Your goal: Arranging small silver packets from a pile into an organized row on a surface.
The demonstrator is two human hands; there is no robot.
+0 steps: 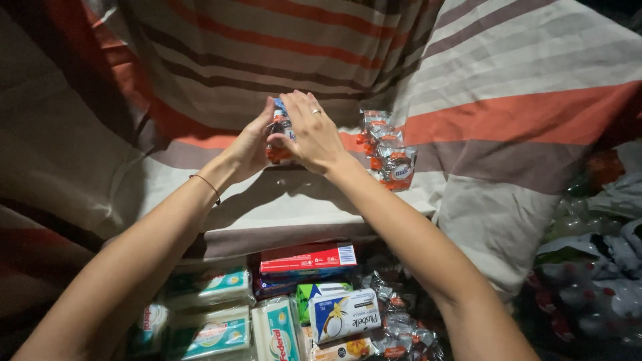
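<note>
Both hands, left and right, clasp 1 small packet between them.

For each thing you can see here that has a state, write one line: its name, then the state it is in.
Left hand: closed on the small packet, from its left side.
Right hand: fingers spread over the small packet.
Small packet: held upright between both hands, wrapper sealed.
Row of wrapped packets: lying on the striped cloth, untouched.
Striped cloth: spread out, creased.
Red carton: closed, lying flat.
White soap box: closed, tilted.
</note>
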